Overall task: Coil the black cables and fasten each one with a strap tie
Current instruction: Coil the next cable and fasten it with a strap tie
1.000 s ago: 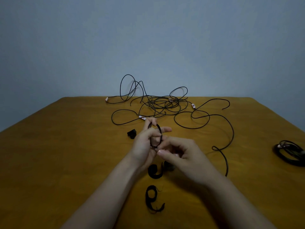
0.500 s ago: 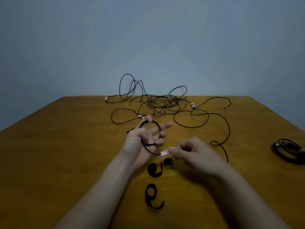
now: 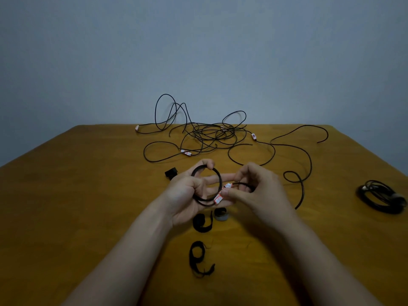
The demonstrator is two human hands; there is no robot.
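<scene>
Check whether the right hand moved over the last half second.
Yes. Against the grey strap roll, the right hand went up the table and left, closer to the coil in the left hand.

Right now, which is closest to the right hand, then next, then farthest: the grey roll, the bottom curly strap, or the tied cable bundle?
From the right hand:
1. The grey roll, just below it.
2. The bottom curly strap, nearer the person.
3. The tied cable bundle, at the table's far right.
</scene>
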